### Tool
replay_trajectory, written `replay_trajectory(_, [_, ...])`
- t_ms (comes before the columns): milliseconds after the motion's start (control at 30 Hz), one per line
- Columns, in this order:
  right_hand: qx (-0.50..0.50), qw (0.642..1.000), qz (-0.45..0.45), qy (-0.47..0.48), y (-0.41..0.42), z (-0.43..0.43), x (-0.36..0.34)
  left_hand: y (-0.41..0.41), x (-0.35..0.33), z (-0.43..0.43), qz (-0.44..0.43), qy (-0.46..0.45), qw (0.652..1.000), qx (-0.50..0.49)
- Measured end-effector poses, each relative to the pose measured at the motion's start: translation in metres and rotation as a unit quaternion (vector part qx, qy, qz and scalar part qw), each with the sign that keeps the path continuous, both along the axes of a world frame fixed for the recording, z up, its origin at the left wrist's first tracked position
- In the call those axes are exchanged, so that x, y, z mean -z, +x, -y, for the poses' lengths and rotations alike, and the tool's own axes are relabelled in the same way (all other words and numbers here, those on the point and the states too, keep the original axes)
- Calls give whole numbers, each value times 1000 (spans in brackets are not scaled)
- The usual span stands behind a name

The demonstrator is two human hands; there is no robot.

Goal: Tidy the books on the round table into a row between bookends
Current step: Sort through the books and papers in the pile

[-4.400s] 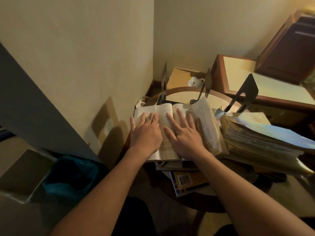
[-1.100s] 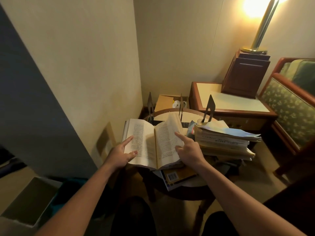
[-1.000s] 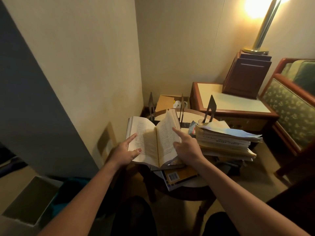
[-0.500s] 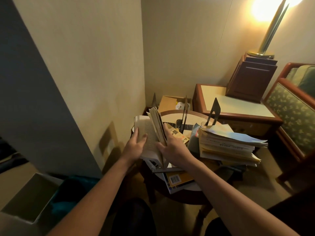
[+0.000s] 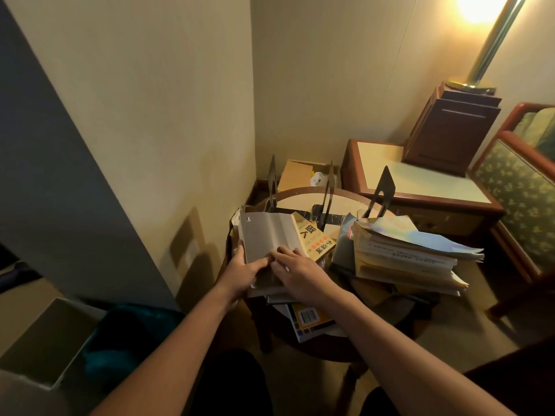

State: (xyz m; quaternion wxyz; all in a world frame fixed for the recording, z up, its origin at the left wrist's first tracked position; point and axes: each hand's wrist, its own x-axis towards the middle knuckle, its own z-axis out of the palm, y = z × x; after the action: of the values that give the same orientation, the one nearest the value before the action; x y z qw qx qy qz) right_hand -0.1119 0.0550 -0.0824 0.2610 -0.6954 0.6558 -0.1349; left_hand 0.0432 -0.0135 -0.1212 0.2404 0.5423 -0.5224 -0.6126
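Your round table (image 5: 295, 202) holds everything still to be sorted. The biggest mass is the slumped stack of books (image 5: 402, 256) on its right side, lying flat and nowhere near a row. Next in size is the grey book (image 5: 264, 235) at the table's left. A second ago it lay open under your fingers, and now it is shut, cover up, on top of a smaller pile. That likely makes it ready to be stood on edge.

Your left hand (image 5: 240, 271) grasps its near-left edge, fingers along the side and thumb across the cover. Your right hand (image 5: 300, 271) lies flat on the cover with the fingers straight. It is pressing, not gripping.

A yellow book (image 5: 315, 240) pokes out just beside the grey one. Three bookends (image 5: 329, 190) stand upright along the far side with no book between them, so the row is not begun.

As for containers, the open bin (image 5: 42, 343) on the floor at your lower left is too dim to read inside. The cardboard box (image 5: 295, 175) behind the table has something white (image 5: 317, 179) in it.
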Motion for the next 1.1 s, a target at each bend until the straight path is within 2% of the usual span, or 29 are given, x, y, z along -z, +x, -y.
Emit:
replay_trajectory(133, [31, 999, -34, 4, -15, 12, 15, -7, -1, 15, 173, -98, 978, 59])
replay_trajectory(233, [47, 996, -69, 8, -21, 26, 28, -8, -3, 18, 293, -143, 942, 81])
replay_trajectory(400, [53, 995, -86, -3, -21, 40, 46, -18, 1, 4, 463, -181, 866, 47])
replay_trajectory(467, [56, 995, -86, -12, -21, 42, 52, -18, 3, -3, 499, -193, 844, 48])
replay_trajectory(500, [56, 994, -89, -16, -21, 42, 55, -17, 6, -4, 509, -226, 828, 61])
replay_trajectory(600, [52, 993, -99, -23, -24, 47, 60, -16, 17, 1, 513, -386, 753, 146])
replay_trajectory(667, [53, 992, -113, -27, -24, 48, 62, -18, 18, 7, 505, -419, 724, 210])
replay_trajectory(900, [52, 985, -158, -49, -25, 46, 72, -32, 18, 39, 496, -360, 749, 253])
replay_trajectory(1100, [47, 986, -160, -29, -26, 49, 71, -60, 15, 81, 479, -332, 766, 273])
